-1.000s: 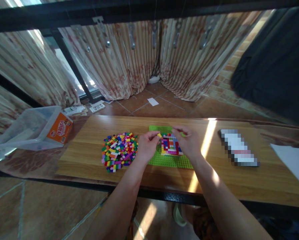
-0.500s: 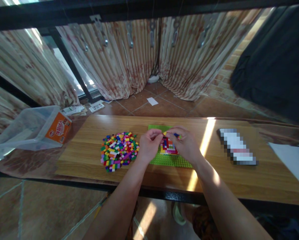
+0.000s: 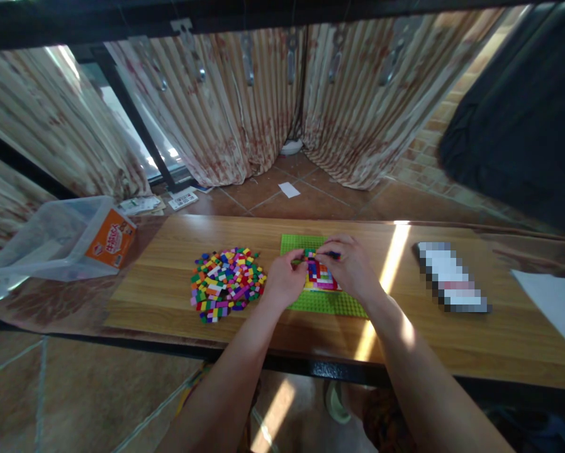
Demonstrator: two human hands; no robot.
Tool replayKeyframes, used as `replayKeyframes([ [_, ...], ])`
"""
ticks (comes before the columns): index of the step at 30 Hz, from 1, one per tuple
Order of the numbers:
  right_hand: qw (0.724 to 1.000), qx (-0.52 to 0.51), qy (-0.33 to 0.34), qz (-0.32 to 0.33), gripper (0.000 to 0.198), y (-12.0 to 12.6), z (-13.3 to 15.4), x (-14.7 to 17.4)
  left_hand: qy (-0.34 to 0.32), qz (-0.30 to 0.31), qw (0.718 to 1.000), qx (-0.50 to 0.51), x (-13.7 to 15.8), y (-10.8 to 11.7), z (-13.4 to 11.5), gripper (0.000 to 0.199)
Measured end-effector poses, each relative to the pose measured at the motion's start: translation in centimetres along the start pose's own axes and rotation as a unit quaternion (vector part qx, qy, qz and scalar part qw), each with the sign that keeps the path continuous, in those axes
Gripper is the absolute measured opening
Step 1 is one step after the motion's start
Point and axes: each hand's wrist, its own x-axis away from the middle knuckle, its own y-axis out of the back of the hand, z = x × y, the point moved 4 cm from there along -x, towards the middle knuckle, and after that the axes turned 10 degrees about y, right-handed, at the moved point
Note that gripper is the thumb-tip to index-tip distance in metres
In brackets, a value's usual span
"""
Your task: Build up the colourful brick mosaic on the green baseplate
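Observation:
On a green studded baseplate (image 3: 330, 306) stands a low build of toy bricks (image 3: 321, 277) in red, blue, orange, pink and other colours. My left hand (image 3: 286, 280) is at the build's left side, fingers bent, with a small gap between thumb and forefinger. No brick shows in it. My right hand (image 3: 351, 264) reaches over the far right part of the build, thumb and fingers pinched together at its top. Whatever that pinch holds is hidden by the fingers. Left of the plate lies a heap of loose, mixed-colour toy bricks (image 3: 228, 283).
The wooden tabletop (image 3: 155, 283) carries a phone with a pixelated screen (image 3: 452, 277) on the right. White paper (image 3: 549, 305) lies at the far right. A clear plastic bin (image 3: 51, 242) with an orange label is at the left. Curtains (image 3: 245, 113) hang beyond the table.
My hands have moved slightly apart. The yellow brick that showed between my fingertips is out of sight, and green bricks at the build's far edge now show. My right hand stays pinched, lower over the build.

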Motion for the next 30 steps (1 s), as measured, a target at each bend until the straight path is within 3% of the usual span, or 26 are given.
replayKeyframes([
  [7, 0.985, -0.094, -0.137, -0.040, 0.022, -0.7, -1.6, 0.2, -0.008, 0.006, 0.999, -0.047, 0.4, 0.1, -0.4, 0.034],
  [11, 0.941, -0.240, -0.237, -0.040, 0.044, -1.9, -2.1, 0.7, -0.021, 0.008, 0.999, -0.045, 0.5, 0.1, -0.6, 0.034],
  [14, 0.910, -0.301, -0.283, -0.043, 0.049, -2.5, -2.1, 0.8, -0.022, 0.011, 0.999, -0.049, 0.6, 0.0, -0.7, 0.033],
  [20, 0.882, -0.337, -0.324, -0.054, 0.044, -2.7, -2.0, 0.6, -0.009, -0.004, 0.998, -0.055, 0.8, 0.0, -0.8, 0.033],
  [30, 0.891, -0.325, -0.310, -0.066, 0.047, -2.7, -2.0, 0.7, -0.019, -0.004, 0.998, -0.063, 0.9, -0.3, -0.5, 0.035],
])
